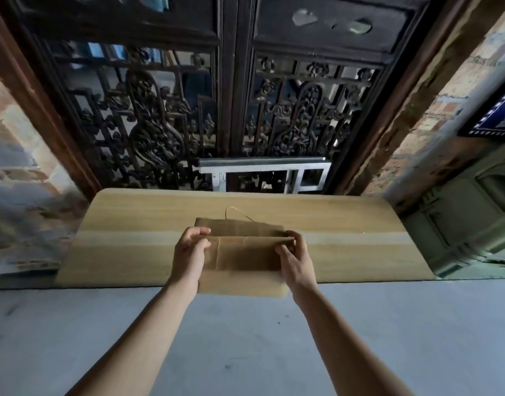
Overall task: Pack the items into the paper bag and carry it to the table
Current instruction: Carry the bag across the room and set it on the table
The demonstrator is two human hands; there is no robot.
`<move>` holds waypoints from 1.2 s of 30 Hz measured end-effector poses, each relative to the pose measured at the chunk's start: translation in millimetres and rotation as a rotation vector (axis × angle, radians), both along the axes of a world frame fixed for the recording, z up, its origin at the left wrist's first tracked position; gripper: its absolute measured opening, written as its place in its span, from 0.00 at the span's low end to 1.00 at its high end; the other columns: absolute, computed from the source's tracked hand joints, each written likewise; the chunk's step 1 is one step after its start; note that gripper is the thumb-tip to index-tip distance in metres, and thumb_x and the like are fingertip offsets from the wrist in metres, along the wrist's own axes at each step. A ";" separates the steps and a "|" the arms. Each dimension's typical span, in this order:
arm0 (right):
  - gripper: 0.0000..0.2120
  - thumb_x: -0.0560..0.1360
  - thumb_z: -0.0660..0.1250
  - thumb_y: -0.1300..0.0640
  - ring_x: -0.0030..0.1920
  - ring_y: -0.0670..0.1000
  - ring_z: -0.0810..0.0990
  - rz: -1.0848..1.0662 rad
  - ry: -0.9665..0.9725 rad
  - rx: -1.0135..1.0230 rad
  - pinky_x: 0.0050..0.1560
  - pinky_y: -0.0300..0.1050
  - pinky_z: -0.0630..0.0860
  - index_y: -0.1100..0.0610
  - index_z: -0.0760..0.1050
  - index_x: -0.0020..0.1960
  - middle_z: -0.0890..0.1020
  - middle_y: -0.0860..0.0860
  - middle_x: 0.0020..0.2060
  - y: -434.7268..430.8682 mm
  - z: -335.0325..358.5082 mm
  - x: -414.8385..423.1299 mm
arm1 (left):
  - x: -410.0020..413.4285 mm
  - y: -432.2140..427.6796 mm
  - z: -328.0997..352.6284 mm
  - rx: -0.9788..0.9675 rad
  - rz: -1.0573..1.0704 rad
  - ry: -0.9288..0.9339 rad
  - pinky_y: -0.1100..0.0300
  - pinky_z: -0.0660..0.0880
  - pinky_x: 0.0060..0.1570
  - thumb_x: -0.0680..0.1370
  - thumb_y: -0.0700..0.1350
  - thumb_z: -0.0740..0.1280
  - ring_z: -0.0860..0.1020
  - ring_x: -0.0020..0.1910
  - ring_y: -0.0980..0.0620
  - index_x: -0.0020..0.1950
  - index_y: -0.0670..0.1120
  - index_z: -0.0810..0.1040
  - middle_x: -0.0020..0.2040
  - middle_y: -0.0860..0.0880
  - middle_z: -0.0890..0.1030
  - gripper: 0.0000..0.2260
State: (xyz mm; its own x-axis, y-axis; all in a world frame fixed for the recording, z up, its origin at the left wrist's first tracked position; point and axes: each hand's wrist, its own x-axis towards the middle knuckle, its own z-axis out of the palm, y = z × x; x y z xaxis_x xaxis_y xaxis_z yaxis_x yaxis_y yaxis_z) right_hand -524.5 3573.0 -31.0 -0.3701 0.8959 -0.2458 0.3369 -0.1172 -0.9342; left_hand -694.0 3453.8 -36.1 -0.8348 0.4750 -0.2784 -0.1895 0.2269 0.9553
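A flat, folded brown paper bag (242, 258) lies across the near edge of a light wooden table (136, 238), with its twine handle (237, 212) pointing away from me. My left hand (189, 252) grips the bag's left side at the fold line. At the right side my right hand (295, 258) pinches the same fold. Both forearms reach in from the bottom of the view. No items for packing are visible.
Behind the table stands a dark carved wooden double door (231, 95) with a metal frame (262, 172) leaning at its foot. Brick walls flank both sides. A green cabinet (468, 218) stands right of the table. Grey floor (245, 352) lies under my arms.
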 end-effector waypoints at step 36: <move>0.25 0.69 0.70 0.61 0.57 0.56 0.75 0.190 -0.374 0.263 0.52 0.43 0.71 0.54 0.72 0.65 0.78 0.54 0.57 48.6 -62.4 -36.3 | -35.3 18.5 -69.4 -0.121 -0.116 0.045 0.59 0.75 0.53 0.76 0.31 0.59 0.76 0.48 0.60 0.59 0.48 0.77 0.61 0.47 0.76 0.18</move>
